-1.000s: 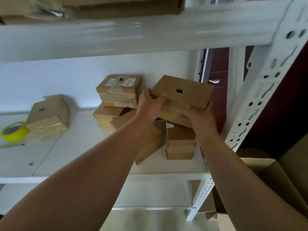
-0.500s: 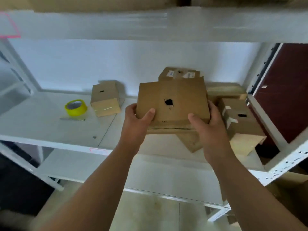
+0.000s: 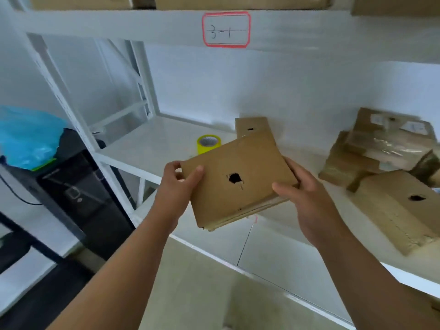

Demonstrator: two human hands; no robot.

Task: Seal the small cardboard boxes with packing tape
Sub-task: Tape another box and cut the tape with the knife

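While gripping box [image 3: 252,160] at opp. edges w/ L hand [image 3: 175,189] & R hand [image 3: 308,208], tilted above shelf [image 3: 145,148], tape roll [image 3: 208,144] behind, box pile [image 3: 381,160] at R.

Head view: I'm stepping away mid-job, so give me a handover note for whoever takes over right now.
Hands: left hand and right hand both grip one small box over the shelf.
Yellow tape roll sits on the shelf behind it, untouched.
Done: some boxes in the right pile show glossy tape.
Left: the held box shows no tape; set it down and tape it.
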